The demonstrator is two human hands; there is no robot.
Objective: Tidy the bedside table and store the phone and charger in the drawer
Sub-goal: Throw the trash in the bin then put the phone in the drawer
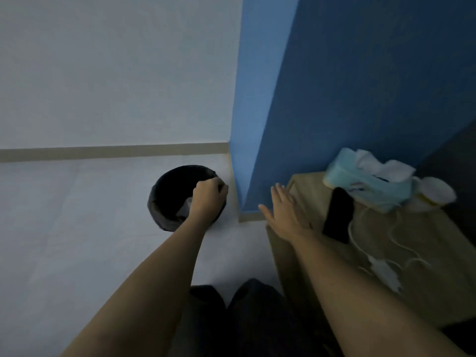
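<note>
The tan bedside table (435, 256) stands at the right against the blue wall. A black phone (338, 215) lies on its top near the left side. Just right of the phone lies a white charger (384, 273) with its cable (356, 237) looped loosely. My right hand (286, 213) is open and flat over the table's left corner, a little left of the phone and not touching it. My left hand (210, 195) is curled shut above a black waste bin (155, 202) on the floor; nothing shows in the fist.
A light blue tissue box (371, 188) with tissues sticking out sits at the back of the table, and a white round container (436, 192) stands beside it. Something pale lies inside the bin. My dark-clothed knees (247, 313) are at the bottom.
</note>
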